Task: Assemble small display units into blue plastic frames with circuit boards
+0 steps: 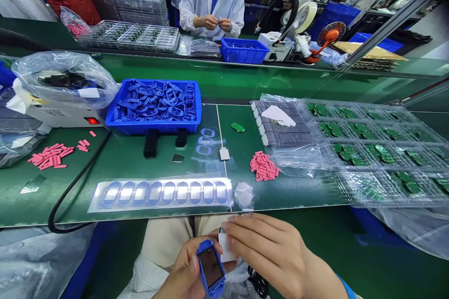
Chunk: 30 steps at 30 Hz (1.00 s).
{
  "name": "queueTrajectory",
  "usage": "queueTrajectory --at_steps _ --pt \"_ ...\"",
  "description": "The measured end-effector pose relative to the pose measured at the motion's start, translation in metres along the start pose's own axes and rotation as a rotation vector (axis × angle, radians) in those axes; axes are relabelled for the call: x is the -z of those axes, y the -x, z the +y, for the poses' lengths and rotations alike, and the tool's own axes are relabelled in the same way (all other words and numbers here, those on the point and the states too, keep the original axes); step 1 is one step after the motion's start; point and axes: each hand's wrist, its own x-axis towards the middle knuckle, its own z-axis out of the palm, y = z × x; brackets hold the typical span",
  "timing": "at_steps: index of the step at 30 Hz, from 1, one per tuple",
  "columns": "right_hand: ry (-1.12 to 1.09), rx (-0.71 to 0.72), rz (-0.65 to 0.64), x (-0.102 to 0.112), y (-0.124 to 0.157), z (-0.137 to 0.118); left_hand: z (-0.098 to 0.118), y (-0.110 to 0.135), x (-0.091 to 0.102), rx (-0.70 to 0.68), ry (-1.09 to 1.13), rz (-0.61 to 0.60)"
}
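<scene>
Left hand (182,273) clenched around blue-framed device (210,267); right hand (273,252) pinching white film tab (226,247) just beside it, below green belt (70,196).

The person's left hand (184,271) was low at the bottom edge of the view, curled with its thumb (194,264) pressed forward and its fingers wrapped upward, closed in a firm grip. The right hand (268,247) reached in from the lower right, palm down, its four fingers (250,231) extended together and pointing left, with the fingertips just beside the left hand. The right wrist (308,271) was nearly straight, and the right forearm (324,285) ran out of view past the lower edge. Both hands were held close together in front of the person's lap.
</scene>
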Motion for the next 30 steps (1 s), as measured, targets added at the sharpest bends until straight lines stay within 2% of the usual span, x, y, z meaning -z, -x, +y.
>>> queueTrajectory --at_steps 2,4,6,7,11,14,16,18,20,22,24,27,30 --pt "-0.103 -0.093 0.104 -0.002 0.005 0.006 0.004 0.001 0.001 -0.003 -0.005 0.011" --pt "-0.126 -0.351 0.191 -0.012 0.017 0.017 0.011 0.002 0.003 -0.014 0.004 0.025" --pt "-0.015 -0.599 0.227 -0.028 0.032 0.029 0.019 0.003 0.006 -0.027 0.003 0.039" --pt "0.067 -0.657 0.236 -0.037 0.040 0.035 0.022 0.003 0.006 -0.032 -0.003 0.038" --pt "0.240 -0.632 0.284 -0.064 0.064 0.048 0.028 0.006 0.007 -0.064 -0.044 -0.004" --pt "0.254 -0.493 0.214 -0.062 0.066 0.041 0.031 0.008 0.004 -0.093 -0.044 -0.040" --pt "0.172 -0.438 0.209 -0.057 0.059 0.027 0.034 0.009 0.002 -0.119 -0.047 -0.067" --pt "-0.123 -0.537 0.280 -0.056 0.045 0.006 0.037 0.012 -0.002 -0.154 -0.069 -0.099" --pt "-0.672 -0.743 0.338 -0.064 0.027 -0.018 0.040 0.015 -0.005 -0.198 -0.105 -0.116" --pt "-1.255 -0.862 0.365 -0.077 0.009 -0.040 0.043 0.020 -0.006 -0.231 -0.128 -0.130" --pt "-1.677 -1.004 0.254 -0.091 -0.009 -0.056 0.047 0.025 -0.004 -0.268 -0.178 -0.140" --pt "-1.970 -1.166 0.035 -0.106 -0.032 -0.070 0.056 0.036 0.003 -0.399 -0.279 -0.128" --pt "-2.091 -1.059 0.017 -0.117 -0.048 -0.075 0.068 0.055 0.015 -0.501 -0.321 -0.085"
